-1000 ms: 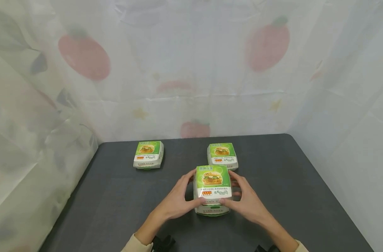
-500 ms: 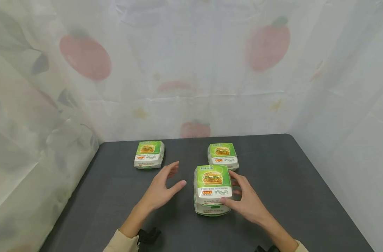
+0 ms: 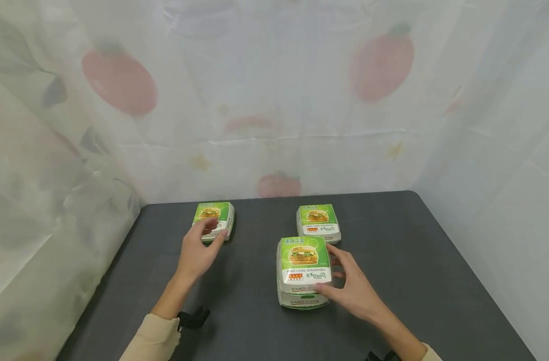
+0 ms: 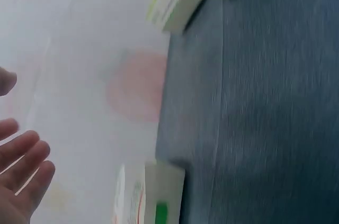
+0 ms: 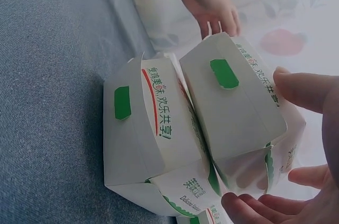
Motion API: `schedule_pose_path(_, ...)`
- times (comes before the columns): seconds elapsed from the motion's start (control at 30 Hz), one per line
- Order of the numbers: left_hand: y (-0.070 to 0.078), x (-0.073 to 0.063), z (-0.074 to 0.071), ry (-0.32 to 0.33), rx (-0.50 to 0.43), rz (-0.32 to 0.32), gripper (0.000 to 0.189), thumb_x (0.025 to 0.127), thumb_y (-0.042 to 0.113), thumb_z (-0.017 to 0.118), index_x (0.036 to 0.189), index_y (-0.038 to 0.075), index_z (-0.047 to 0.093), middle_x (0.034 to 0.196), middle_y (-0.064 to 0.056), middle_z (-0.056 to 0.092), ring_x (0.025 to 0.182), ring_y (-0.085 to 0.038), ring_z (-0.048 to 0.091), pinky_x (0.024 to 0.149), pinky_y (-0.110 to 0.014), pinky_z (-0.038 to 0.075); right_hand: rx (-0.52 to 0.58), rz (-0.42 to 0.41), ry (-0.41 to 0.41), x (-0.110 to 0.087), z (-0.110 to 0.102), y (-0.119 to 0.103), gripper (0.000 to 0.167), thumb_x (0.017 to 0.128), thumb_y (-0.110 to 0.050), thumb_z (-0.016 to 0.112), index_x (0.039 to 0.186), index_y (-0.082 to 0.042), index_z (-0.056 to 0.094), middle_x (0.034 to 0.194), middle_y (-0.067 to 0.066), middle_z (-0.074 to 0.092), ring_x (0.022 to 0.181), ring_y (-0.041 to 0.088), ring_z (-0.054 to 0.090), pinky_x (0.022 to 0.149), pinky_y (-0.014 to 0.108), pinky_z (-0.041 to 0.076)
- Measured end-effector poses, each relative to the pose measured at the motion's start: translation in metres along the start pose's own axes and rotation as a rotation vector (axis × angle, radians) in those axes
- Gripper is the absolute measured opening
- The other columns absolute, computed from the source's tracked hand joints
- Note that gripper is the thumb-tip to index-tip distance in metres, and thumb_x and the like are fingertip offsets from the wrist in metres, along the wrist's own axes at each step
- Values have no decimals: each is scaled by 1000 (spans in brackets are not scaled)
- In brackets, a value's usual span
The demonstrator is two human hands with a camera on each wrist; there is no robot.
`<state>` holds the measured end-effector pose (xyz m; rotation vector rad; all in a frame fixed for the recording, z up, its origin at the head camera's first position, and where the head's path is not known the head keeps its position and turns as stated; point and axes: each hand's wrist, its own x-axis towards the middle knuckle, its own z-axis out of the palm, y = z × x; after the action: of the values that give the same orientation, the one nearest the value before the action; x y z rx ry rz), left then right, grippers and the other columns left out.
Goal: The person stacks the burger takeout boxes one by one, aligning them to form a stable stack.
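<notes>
A cardboard burger box (image 3: 303, 260) with a green and white lid sits on a second burger box (image 3: 303, 302) at the front middle of the table. My right hand (image 3: 356, 288) holds the upper box at its right side, thumb at the front corner and fingers farther back. In the right wrist view the upper box (image 5: 233, 113) leans slightly apart from the lower box (image 5: 153, 139). My left hand (image 3: 196, 253) hovers with spread fingers before the back-left burger box (image 3: 213, 208), partly covering it; contact is not visible there.
Another burger box (image 3: 318, 220) stands just behind the stack, at the back right. A dark grey table (image 3: 419, 281) carries everything. Patterned curtains (image 3: 274, 90) hang behind it and along both sides.
My left hand has let go of the upper box and moved left and away from me, up to the back-left box. My right hand and the stack have stayed in place.
</notes>
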<state>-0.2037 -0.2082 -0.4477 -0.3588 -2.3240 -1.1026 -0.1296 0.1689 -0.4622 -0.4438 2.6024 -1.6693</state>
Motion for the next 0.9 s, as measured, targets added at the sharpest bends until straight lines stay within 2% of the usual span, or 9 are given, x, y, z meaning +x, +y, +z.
schedule_pose_path(0.17, -28, 11, -8, 34, 94, -8, 50, 92, 16, 77, 133, -3, 59, 119, -21, 63, 106, -38, 61, 89, -56, 48, 1, 18, 5, 1, 0, -1, 96, 81, -38, 88, 158, -17, 34, 143, 6, 43, 125, 24, 47, 100, 41, 50)
schedule_pose_path(0.33, -53, 19, -15, 4, 159, -77, 58, 94, 25, 75, 139, -4, 54, 130, -24, 56, 117, -42, 53, 96, -59, 41, -3, 22, 7, 0, 0, 0, 97, 81, -36, 89, 158, -17, 34, 144, 6, 42, 125, 24, 47, 100, 40, 50)
schedule_pose_path(0.47, -69, 23, -21, -83, 184, -163, 69, 96, 36, 71, 148, -2, 46, 144, -27, 44, 132, -47, 41, 102, -66, 34, 3, 19, 11, -1, -1, 0, 96, 81, -35, 89, 158, -16, 34, 145, 7, 42, 126, 25, 47, 100, 40, 50)
schedule_pose_path(0.7, -93, 29, -27, -313, 205, -371, 93, 96, 55, 65, 162, 6, 23, 160, -30, 20, 145, -52, 22, 108, -73, 25, 14, 17, 12, -2, -5, 2, 95, 82, -34, 88, 158, -15, 34, 146, 10, 42, 128, 30, 47, 101, 43, 50)
schedule_pose_path(0.8, -104, 30, -26, -380, 202, -419, 100, 94, 60, 65, 163, 6, 16, 161, -31, 16, 146, -52, 20, 109, -72, 24, 19, 16, 6, -2, -5, 4, 95, 82, -34, 88, 158, -14, 33, 145, 11, 42, 128, 32, 46, 102, 44, 49)
schedule_pose_path(0.9, -113, 29, -21, -415, 182, -438, 104, 93, 61, 66, 163, 5, 14, 160, -32, 18, 143, -50, 26, 109, -68, 28, 18, 24, 2, -2, -4, 5, 95, 82, -35, 88, 158, -15, 33, 145, 9, 43, 129, 29, 46, 102, 41, 50)
